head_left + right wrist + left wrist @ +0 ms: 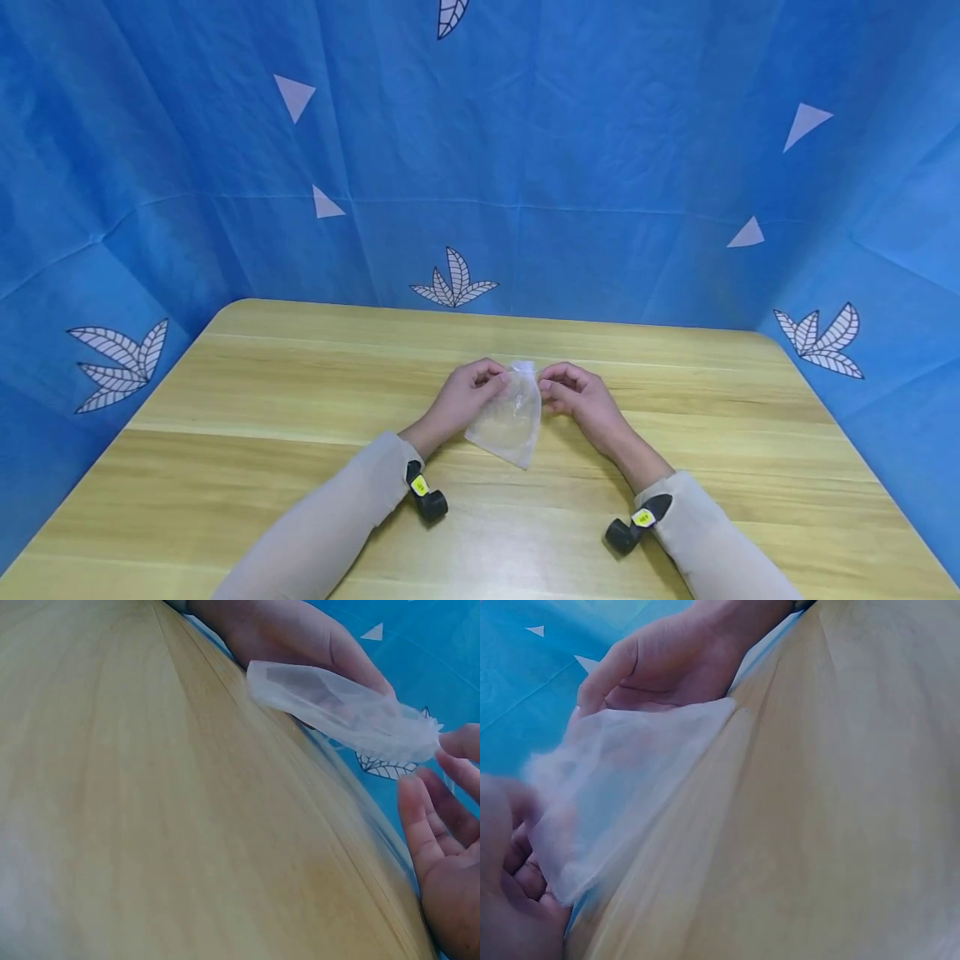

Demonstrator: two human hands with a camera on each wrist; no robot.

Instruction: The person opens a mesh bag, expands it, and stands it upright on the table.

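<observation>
While both hands meet at mid-table [300, 392], the sheer white pouch [510, 421] hangs between them — long axis running from its gathered mouth, far end, to the near corner. Left hand [468, 392] and right hand [573, 392] each pinch the mouth; yellow wrist tags [420, 485] unreadable

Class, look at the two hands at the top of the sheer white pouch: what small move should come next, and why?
Probably draw the two hands apart. The left hand and right hand each pinch a side of the sheer pouch at its gathered neck, while its body rests on the table.
</observation>
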